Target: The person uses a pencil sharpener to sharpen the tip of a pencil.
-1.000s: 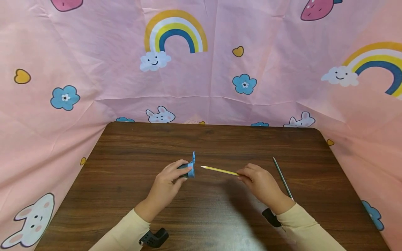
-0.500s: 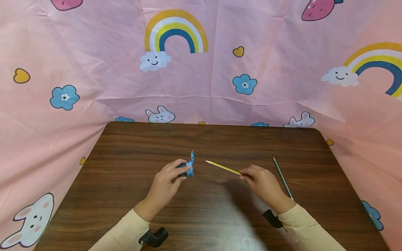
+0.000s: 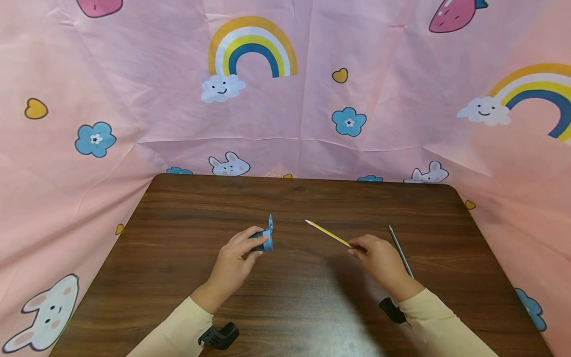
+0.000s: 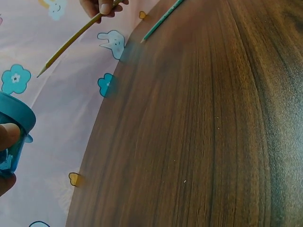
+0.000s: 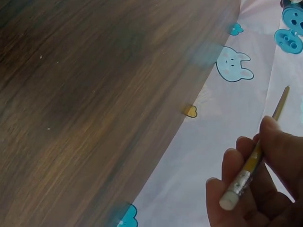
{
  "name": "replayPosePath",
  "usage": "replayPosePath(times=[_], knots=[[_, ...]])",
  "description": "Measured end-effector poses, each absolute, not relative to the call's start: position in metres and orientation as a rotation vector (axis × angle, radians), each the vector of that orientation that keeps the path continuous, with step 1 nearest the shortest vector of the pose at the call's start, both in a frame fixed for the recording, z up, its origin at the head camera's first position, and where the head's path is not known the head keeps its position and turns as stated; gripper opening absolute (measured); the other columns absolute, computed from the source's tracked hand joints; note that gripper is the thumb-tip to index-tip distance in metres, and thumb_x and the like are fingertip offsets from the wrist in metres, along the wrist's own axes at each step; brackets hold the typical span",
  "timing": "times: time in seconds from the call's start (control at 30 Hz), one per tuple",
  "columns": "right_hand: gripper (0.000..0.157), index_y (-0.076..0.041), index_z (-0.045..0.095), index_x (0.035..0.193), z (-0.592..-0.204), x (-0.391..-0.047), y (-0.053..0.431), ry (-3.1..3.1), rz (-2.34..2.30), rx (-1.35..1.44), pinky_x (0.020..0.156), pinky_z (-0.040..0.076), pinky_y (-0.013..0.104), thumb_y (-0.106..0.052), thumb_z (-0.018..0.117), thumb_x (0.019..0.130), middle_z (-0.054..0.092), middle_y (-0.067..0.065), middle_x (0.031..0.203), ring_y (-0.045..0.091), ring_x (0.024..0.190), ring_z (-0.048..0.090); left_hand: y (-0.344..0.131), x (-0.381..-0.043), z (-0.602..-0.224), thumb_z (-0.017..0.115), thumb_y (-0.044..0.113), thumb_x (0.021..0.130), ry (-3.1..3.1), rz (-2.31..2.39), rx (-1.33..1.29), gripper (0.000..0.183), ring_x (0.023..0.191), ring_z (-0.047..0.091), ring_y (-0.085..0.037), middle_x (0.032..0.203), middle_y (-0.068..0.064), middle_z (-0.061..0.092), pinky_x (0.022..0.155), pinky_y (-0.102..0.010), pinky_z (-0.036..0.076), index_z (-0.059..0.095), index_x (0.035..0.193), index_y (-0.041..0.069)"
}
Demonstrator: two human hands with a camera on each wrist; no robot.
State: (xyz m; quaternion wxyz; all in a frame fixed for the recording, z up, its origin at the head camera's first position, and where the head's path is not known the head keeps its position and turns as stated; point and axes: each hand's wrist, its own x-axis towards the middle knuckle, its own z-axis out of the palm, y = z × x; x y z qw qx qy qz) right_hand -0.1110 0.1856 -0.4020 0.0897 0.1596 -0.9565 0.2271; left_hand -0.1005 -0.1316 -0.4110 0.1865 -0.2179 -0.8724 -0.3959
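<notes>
My left hand [image 3: 233, 263] grips a small blue pencil sharpener [image 3: 267, 241] above the table, its flip lid raised and its top facing right. The right wrist view catches holes in both the top and the lid of the sharpener [image 5: 292, 20]. Across from it, my right hand [image 3: 381, 263] pinches a yellow pencil [image 3: 328, 233] near its eraser end. The pencil's sharpened tip points left and up, a gap away from the sharpener. The white eraser [image 5: 229, 200] faces the right wrist camera.
A green pencil [image 3: 399, 248] lies on the dark wooden table [image 3: 285, 307] beyond my right wrist. A pink printed cloth [image 3: 169, 89] hangs behind and along both sides of the table. Black wrist cameras sit under both sleeves.
My right hand has drawn the yellow pencil rightward, away from the sharpener, and its tip has tilted upward. My left hand with the sharpener has shifted slightly left.
</notes>
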Motion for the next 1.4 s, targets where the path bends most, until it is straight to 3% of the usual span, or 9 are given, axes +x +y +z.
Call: replayPosePath(times=[0.53,1.13,1.4], knots=[[0.021,-0.006,0.067,0.097,-0.410,-0.119,0.198,-2.988,0.935,0.119,0.063,0.050,0.033,-0.015,0.070,0.078,0.067,0.004,0.086,0.017,0.076,0.062,-0.133,-0.104,-0.419,0.073,-0.006,0.068,-2.434,-1.108,-0.581,0.041,0.105,0.055,-0.021,0.119,-0.003,0.056,0.064,-0.026,0.052,0.068,0.107,0.009],[0.024,-0.001,0.066,0.098,-0.420,-0.124,0.211,-2.978,1.038,-0.083,0.057,0.047,0.032,-0.015,0.069,0.079,0.067,0.008,0.083,0.018,0.071,0.061,-0.133,-0.107,-0.423,0.074,-0.006,0.068,-2.442,-1.105,-0.565,0.044,0.104,0.055,-0.019,0.119,-0.001,0.056,0.063,-0.026,0.052,0.067,0.108,0.011],[0.023,-0.005,0.067,0.098,-0.424,-0.124,0.218,-3.008,0.948,-0.179,0.054,0.044,0.033,-0.020,0.067,0.080,0.067,0.006,0.084,0.019,0.071,0.061,-0.133,-0.110,-0.425,0.074,-0.006,0.068,-2.426,-1.090,-0.626,0.044,0.103,0.054,-0.020,0.118,-0.003,0.056,0.062,-0.023,0.051,0.067,0.108,0.010]])
